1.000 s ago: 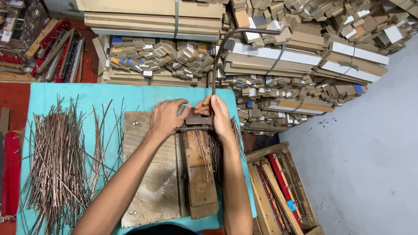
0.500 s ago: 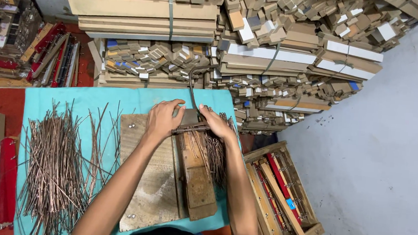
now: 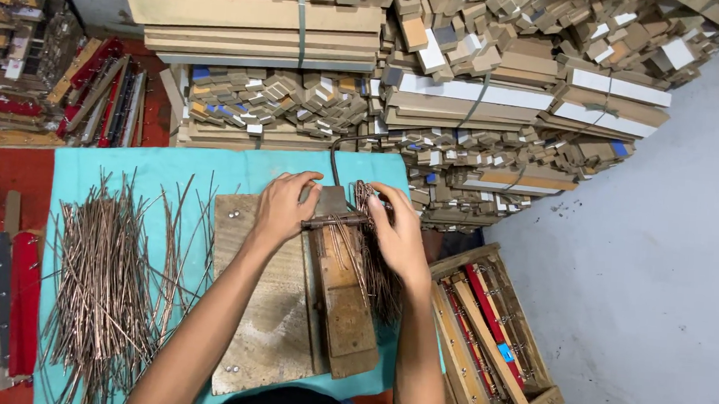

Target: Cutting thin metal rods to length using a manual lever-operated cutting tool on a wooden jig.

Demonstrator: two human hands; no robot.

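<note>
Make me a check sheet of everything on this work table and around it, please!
Surface: teal-covered table, a worn wooden board on it.
Job's things: a small metal and wood jig on the board; thin copper-coloured rods lie across it.
Clutter: a big loose rod pile on the left.
Grippers: left hand and right hand both pinch the rods on the jig.
Cables: nothing seen; only a dark curved handle.
Surroundings: stacked wooden strips and blocks, wooden crate, grey floor.
</note>
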